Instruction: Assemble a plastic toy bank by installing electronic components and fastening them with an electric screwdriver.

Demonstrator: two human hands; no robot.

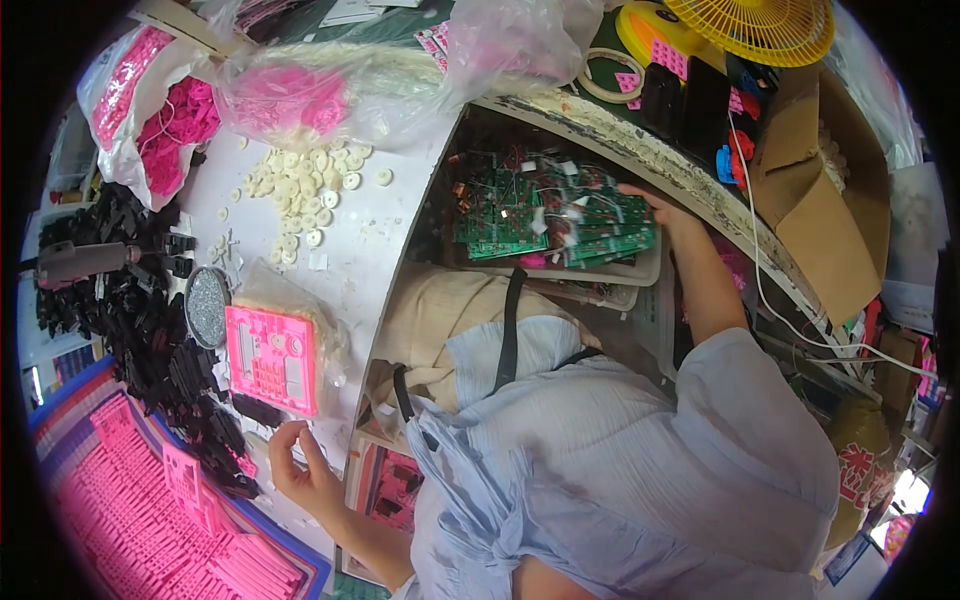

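Observation:
At the far end of a plastic bin (648, 268) below the tabletop, my right hand (662, 207) has its fingers closed on the edge of green circuit boards (610, 215) with wires attached. Part of those fingers is hidden by the boards. My left hand (308, 478) hovers at the near side of the white tabletop, loosely bent, its fingers apart and nothing between them. Just beyond it lies a pink plastic panel (268, 358) with cut-out openings, on a clear plastic bag (325, 335). A small black part (257, 410) rests between that panel and my left hand.
Black plastic parts (130, 330) heap up at the left, beside a round dish of grey grains (207, 307). Cream discs (300, 190) scatter farther back. A crate of pink parts (170, 500) stands lower left. A white cable (765, 270) runs past a cardboard box (830, 200) and yellow fan (765, 28).

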